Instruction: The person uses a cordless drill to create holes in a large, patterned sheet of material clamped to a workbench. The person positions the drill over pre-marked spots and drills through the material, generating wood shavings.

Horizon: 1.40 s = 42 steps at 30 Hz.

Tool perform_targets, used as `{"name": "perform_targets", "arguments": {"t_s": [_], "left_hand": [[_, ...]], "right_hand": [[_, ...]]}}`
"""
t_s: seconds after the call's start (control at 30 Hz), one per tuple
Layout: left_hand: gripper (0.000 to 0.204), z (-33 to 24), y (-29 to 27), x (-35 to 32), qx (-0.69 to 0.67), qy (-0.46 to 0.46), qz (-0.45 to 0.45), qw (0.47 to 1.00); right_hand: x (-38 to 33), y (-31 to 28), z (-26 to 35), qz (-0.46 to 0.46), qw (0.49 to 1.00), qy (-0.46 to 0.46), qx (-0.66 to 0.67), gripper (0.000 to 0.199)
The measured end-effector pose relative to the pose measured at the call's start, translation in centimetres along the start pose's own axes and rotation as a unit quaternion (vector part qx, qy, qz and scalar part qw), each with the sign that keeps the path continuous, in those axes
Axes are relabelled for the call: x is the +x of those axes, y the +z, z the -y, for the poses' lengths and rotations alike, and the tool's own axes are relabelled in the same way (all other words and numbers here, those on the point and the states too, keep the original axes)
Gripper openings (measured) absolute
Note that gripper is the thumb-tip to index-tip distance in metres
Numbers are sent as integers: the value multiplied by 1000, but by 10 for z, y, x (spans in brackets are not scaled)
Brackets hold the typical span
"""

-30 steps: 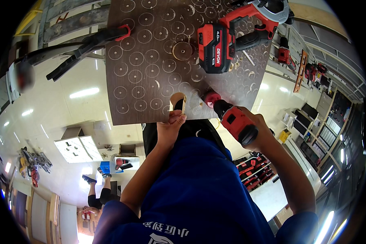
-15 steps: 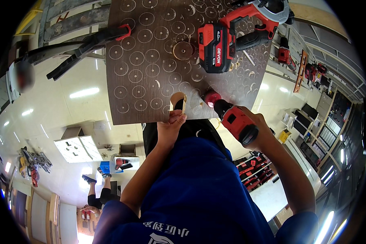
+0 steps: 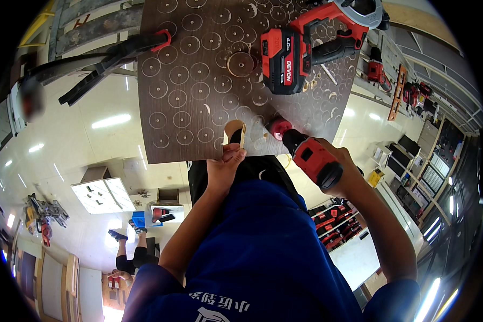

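A dark brown board (image 3: pixel 166 150) with many ring-shaped cuts lies in front of me. My right hand (image 3: pixel 342 173) is wrapped round a red and black cordless drill (image 3: pixel 317 159). The drill carries a red hole saw (image 3: pixel 279 129), which is against the board near its front edge; its cutting rim is hidden. My left hand (image 3: pixel 224 167) grips the board's front edge at a rounded notch (image 3: pixel 235 133) with pale cut walls, left of the drill. Its fingers are curled, partly inside the notch.
A red power tool with a battery (image 3: pixel 285 61) lies on the board's far right part. A round cut disc (image 3: pixel 241 64) sits beside it. A black and red clamp (image 3: pixel 129 51) holds the left edge. Another person's legs (image 3: pixel 131 257) show at lower left. A red drill (image 3: pixel 376 71) lies far right.
The board has shifted very slightly left and up in the picture. Both hands keep their holds, and the hole saw stays at about the same spot on the board.
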<state>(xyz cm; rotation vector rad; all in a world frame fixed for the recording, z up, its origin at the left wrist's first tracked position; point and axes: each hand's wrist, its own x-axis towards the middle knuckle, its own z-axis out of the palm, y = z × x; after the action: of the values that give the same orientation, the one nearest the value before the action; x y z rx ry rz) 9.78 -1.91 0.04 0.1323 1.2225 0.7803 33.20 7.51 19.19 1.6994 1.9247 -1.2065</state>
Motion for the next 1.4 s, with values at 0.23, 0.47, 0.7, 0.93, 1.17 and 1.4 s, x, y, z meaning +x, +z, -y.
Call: {"name": "perform_targets", "arguments": {"t_s": [0.23, 0.47, 0.7, 0.93, 1.17, 1.4], "left_hand": [[26, 2, -1, 1, 2, -7, 4, 1000], [29, 0, -1, 0, -13, -19, -2, 1000], [28, 3, -2, 2, -1, -9, 2, 1000], [27, 5, -2, 2, 1, -8, -1, 1000], [27, -1, 0, 0, -17, -24, 2, 1000], [28, 0, -1, 0, -8, -19, 0, 1000]], "right_hand": [[0, -1, 3, 3, 999, 18, 33, 57], [3, -4, 4, 3, 1000, -15, -27, 57], [2, -3, 3, 3, 1000, 1, 0, 60], [-1, 3, -2, 12, 1000, 26, 13, 63], [-1, 3, 1, 8, 999, 22, 32, 62], [1, -1, 2, 10, 1000, 6, 13, 57]]}}
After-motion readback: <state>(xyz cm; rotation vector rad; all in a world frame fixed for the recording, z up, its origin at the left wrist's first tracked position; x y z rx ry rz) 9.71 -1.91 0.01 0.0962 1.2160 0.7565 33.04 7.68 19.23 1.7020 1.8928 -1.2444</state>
